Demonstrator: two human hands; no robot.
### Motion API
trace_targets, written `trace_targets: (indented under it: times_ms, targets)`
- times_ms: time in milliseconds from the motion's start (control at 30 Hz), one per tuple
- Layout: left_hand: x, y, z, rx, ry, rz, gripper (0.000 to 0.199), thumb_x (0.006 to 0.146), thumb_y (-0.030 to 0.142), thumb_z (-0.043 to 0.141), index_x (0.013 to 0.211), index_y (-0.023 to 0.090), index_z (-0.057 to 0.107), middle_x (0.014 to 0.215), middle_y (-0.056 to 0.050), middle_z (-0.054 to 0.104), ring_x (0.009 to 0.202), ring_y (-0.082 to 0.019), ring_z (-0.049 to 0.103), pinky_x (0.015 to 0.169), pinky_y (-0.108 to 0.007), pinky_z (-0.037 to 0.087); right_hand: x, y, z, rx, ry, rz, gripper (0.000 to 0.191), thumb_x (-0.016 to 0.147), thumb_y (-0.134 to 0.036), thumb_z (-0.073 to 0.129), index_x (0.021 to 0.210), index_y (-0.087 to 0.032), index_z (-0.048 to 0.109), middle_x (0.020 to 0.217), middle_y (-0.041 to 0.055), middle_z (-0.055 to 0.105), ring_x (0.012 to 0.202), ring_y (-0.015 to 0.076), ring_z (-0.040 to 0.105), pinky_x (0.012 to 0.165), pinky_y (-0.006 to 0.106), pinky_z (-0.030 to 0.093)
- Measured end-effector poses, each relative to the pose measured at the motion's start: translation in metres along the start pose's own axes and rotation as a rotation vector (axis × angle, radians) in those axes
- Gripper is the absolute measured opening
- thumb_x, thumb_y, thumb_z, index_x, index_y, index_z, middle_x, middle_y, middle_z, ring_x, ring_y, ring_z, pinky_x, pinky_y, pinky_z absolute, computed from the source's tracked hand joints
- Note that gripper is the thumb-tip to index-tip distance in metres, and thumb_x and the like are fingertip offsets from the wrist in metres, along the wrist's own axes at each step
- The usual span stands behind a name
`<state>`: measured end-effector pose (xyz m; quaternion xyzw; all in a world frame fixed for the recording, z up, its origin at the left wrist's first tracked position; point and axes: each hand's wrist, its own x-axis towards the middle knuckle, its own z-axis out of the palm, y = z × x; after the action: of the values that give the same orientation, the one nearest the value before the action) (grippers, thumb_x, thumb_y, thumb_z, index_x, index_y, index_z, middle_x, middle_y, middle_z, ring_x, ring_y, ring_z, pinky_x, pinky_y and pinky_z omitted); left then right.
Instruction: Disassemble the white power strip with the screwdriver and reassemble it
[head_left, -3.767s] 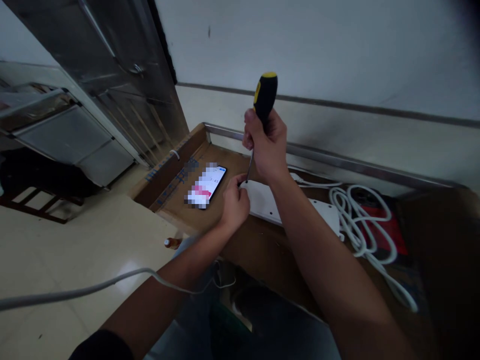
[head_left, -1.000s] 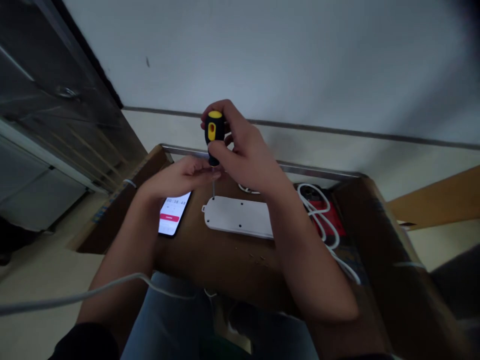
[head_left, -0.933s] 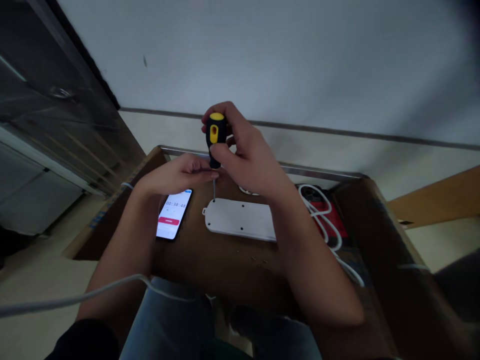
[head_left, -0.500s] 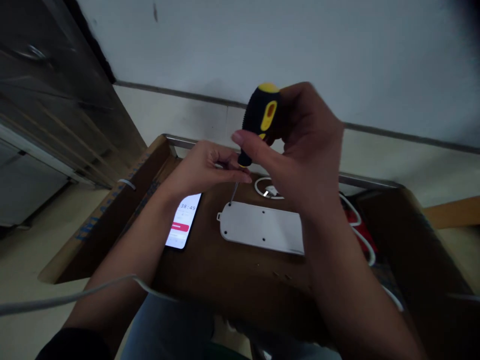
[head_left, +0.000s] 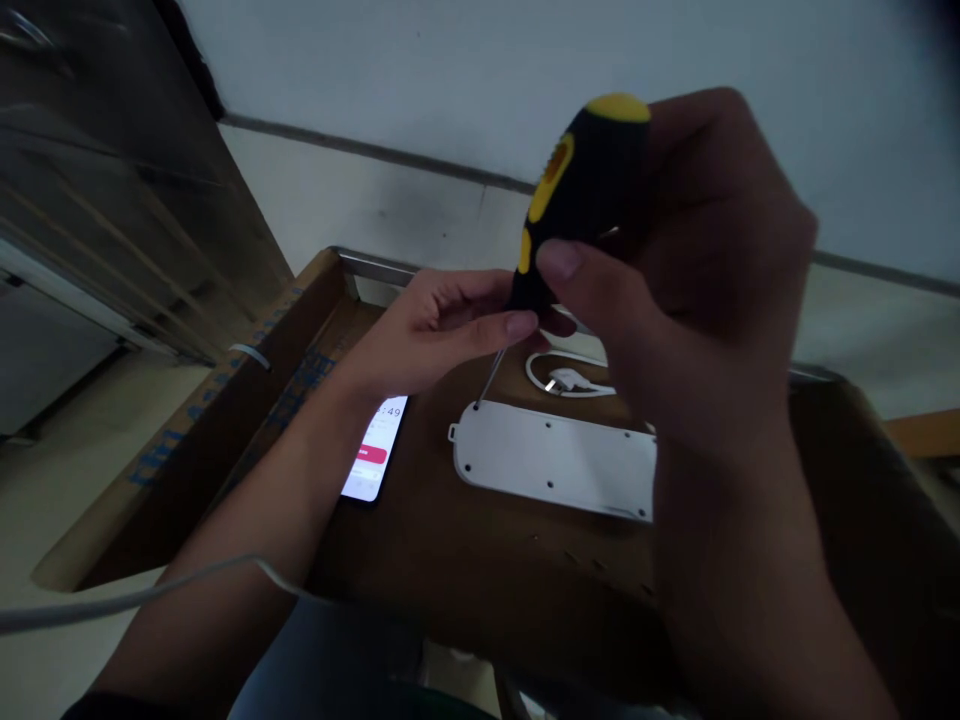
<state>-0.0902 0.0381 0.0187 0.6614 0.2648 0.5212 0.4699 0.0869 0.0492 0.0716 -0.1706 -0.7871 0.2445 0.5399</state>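
A black and yellow screwdriver (head_left: 581, 185) leans to the upper right, its tip in the upper left screw hole of a white oblong panel (head_left: 555, 462). My right hand (head_left: 690, 270) is wrapped round its handle, thumb along the side. My left hand (head_left: 457, 325) pinches the lower end of the handle, above the shaft. The panel lies flat with several dark holes and a small loop at its left end; my right hand and forearm hide its right end.
A lit phone (head_left: 373, 455) lies left of the panel, partly under my left wrist. Behind the panel is a coiled white cable (head_left: 568, 380). Several tiny screws (head_left: 598, 565) lie in front. Cardboard walls (head_left: 187, 430) edge the work surface; another cable crosses my left forearm.
The screwdriver has tilted further to the right, its handle turned, and my right hand has moved up and right with it. My left fingers have moved slightly right. The view has shifted a little.
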Motion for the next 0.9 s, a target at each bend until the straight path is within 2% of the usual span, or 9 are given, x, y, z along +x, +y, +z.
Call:
trace_targets:
  times_ms: [133,233,333,433,600,667,733,800,900]
  targets:
    - [-0.003,0.002,0.009,0.069,0.089,-0.049,0.027,0.085,0.049,0.085,0.095,0.024,0.078,0.091,0.005,0.077,0.102,-0.022,0.077,0.087,-0.035,0.063,-0.001,-0.011,0.004,-0.038,0.083,0.023,0.022,0.087,-0.027,0.08,0.092,-0.025,0.059,0.088,-0.0001,0.057,0.085,0.0148,0.057,0.066,0.033,0.044]
    - [-0.002,0.009,0.015,0.055,0.068,-0.052,0.015,0.091,0.038,0.08,0.095,0.024,0.079,0.097,0.004,0.079,0.109,-0.023,0.076,0.094,-0.037,0.062,-0.002,-0.015,0.005,-0.129,0.142,0.036,0.017,0.087,-0.029,0.081,0.092,-0.025,0.065,0.089,0.0018,0.063,0.091,0.0187,0.062,0.071,0.035,0.05]
    - [-0.001,0.011,0.016,-0.016,0.07,0.027,0.015,0.099,0.027,0.065,0.094,0.024,0.078,0.096,0.005,0.078,0.114,-0.022,0.075,0.102,-0.037,0.059,-0.004,-0.017,0.004,-0.153,0.11,0.046,0.024,0.091,-0.02,0.073,0.11,-0.033,0.068,0.113,0.0017,0.068,0.098,0.0219,0.069,0.083,0.041,0.057]
    - [0.0,0.009,0.018,0.02,0.16,0.032,0.008,0.095,0.024,0.07,0.094,0.023,0.078,0.092,0.006,0.076,0.105,-0.018,0.076,0.095,-0.032,0.059,-0.004,-0.017,0.004,-0.103,0.079,0.052,0.039,0.093,-0.014,0.066,0.122,-0.039,0.062,0.129,0.0011,0.062,0.111,0.0227,0.071,0.093,0.042,0.059]
    - [0.002,0.009,0.027,0.049,0.313,0.083,0.018,0.078,0.026,0.09,0.081,0.018,0.074,0.082,0.005,0.071,0.083,-0.012,0.069,0.082,-0.027,0.057,0.0,-0.011,0.003,-0.159,0.11,-0.052,0.033,0.087,-0.023,0.082,0.108,-0.032,0.058,0.088,-0.0016,0.058,0.114,0.0218,0.066,0.086,0.034,0.056]
    - [0.002,0.012,0.028,0.037,0.297,0.114,0.015,0.082,0.024,0.087,0.083,0.018,0.074,0.085,0.004,0.072,0.09,-0.014,0.071,0.088,-0.029,0.057,0.001,-0.01,0.0,-0.169,0.106,-0.048,0.032,0.087,-0.02,0.081,0.107,-0.03,0.058,0.091,-0.0017,0.063,0.113,0.0208,0.067,0.085,0.034,0.055]
    - [0.001,0.015,0.026,0.016,0.243,0.123,0.003,0.091,0.02,0.077,0.09,0.018,0.075,0.088,0.004,0.074,0.103,-0.017,0.074,0.096,-0.031,0.056,-0.001,-0.011,-0.002,-0.143,0.075,-0.012,0.036,0.088,-0.015,0.078,0.114,-0.033,0.061,0.107,-0.0013,0.069,0.114,0.021,0.068,0.088,0.037,0.057]
    - [-0.001,0.016,0.025,0.009,0.211,0.117,0.006,0.095,0.017,0.072,0.097,0.02,0.077,0.092,0.005,0.076,0.109,-0.018,0.074,0.101,-0.034,0.056,-0.003,-0.013,-0.002,-0.111,0.051,0.016,0.041,0.09,-0.022,0.076,0.124,-0.04,0.061,0.123,-0.0025,0.067,0.124,0.0249,0.067,0.089,0.04,0.059]
    - [-0.002,0.017,0.028,0.108,0.309,0.12,0.01,0.089,0.02,0.083,0.095,0.021,0.076,0.091,0.006,0.078,0.096,-0.015,0.075,0.092,-0.032,0.058,-0.005,-0.016,0.0,-0.067,0.093,0.05,0.041,0.088,-0.051,0.077,0.125,-0.043,0.061,0.122,-0.0012,0.067,0.131,0.0311,0.063,0.091,0.045,0.061]
